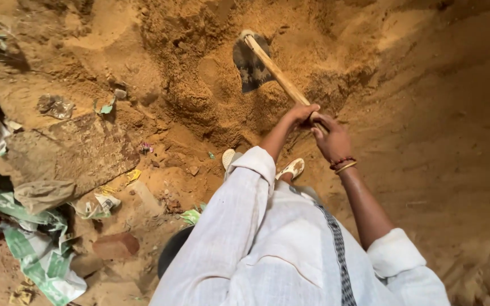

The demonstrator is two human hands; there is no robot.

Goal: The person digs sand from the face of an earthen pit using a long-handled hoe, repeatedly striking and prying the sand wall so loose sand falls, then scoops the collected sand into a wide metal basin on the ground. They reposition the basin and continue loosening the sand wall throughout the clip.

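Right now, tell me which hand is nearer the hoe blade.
Left. The left hand grips the handle just ahead of the right hand, which sits farther from the blade.

The sand [199, 85] is orange-brown. The hoe [250, 62] has a dark grey blade, mottled with paler patches, and a pale yellowish wooden handle. The shirt [267, 243] is white, crossed by a strap [338, 249] checked in black and white. Red and gold bangles [343, 164] ring one wrist. The sacks [35, 249] are white with green print. The sandals [293, 168] are cream.
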